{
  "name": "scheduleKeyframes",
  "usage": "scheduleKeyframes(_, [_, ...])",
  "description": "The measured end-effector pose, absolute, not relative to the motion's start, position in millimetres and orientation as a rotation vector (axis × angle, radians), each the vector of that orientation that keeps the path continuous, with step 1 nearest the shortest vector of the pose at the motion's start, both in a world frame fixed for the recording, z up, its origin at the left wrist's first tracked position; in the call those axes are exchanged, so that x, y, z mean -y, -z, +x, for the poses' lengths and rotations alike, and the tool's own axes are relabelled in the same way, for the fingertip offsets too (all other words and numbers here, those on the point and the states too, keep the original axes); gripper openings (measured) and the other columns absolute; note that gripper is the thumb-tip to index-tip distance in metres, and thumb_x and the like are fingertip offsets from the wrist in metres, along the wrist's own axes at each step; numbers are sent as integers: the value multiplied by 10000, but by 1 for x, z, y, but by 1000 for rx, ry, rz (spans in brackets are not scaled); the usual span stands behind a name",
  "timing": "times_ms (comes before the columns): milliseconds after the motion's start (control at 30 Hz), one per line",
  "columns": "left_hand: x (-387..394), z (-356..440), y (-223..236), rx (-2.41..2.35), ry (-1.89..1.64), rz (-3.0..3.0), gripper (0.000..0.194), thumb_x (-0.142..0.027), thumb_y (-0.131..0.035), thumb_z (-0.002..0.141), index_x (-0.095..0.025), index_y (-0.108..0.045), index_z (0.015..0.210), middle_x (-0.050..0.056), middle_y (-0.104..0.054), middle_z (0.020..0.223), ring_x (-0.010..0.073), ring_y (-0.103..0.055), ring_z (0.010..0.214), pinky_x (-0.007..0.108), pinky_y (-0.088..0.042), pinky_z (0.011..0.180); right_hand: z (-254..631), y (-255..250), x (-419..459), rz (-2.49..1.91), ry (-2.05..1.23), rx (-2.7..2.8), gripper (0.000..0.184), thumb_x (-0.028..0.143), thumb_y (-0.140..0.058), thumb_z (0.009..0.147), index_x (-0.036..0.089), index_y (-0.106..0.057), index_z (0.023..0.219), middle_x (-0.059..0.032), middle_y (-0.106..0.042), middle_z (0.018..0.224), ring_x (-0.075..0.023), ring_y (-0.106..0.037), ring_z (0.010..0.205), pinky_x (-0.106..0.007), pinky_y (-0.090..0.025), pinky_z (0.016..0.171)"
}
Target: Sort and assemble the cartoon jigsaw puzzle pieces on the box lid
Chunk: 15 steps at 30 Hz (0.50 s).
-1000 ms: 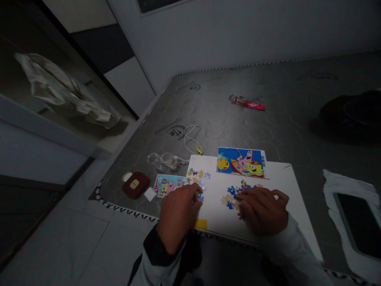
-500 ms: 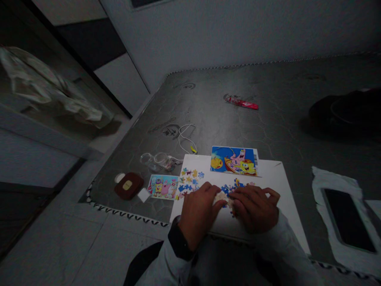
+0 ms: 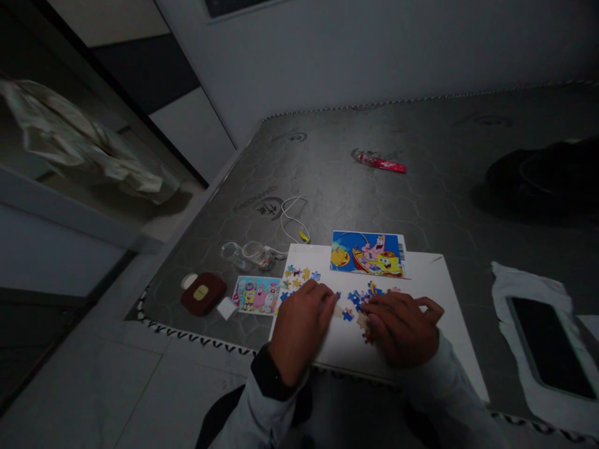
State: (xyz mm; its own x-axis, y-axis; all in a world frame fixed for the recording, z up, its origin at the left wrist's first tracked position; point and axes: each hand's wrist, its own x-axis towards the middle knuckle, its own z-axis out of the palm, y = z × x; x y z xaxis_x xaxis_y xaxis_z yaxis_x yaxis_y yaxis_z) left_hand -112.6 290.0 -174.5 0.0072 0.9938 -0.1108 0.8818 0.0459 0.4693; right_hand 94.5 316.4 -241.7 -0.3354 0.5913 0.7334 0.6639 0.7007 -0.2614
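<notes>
Bare left hand [image 3: 302, 327]: fingers bent, nearly together, can't tell if gripping | bare right hand [image 3: 403, 327]: fingers curled over small blue-and-beige jigsaw pieces [image 3: 355, 299], grip hidden | pieces lie on flat white rectangular board [image 3: 346, 349]

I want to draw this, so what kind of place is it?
Probably a room in a home, maybe a bedroom. A wide grey mat with a patterned edge looks like a bed covering, pale cloth seems to hang at the picture's left, and puzzle pieces lie on a white board.
</notes>
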Motion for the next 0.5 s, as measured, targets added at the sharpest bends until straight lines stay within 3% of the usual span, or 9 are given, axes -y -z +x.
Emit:
scheduleKeyframes(267, [-289, -123, 172, -2162, -360, 1817, 125, -286, -621, 1002, -215, -694, 1074, 38, -720, 1065, 210, -688, 929, 317, -464, 791, 94, 242, -317, -978, 88, 2039, 248, 280, -515, 1026, 249, -753, 964, 8, -804, 926, -159, -697, 871, -422, -269, 886])
scheduleKeyframes(500, [-291, -121, 177, -2219, -405, 1740, 171, -321, -786, 885, -230, -641, 892, -14, -695, 901, 199, -645, 801, 304, -369, 684, 93, 242, -316, -986, 117, 2038, 251, 286, -508, 1031, 250, -749, 972, 3, -808, 932, -168, -699, 874, -426, -269, 885])
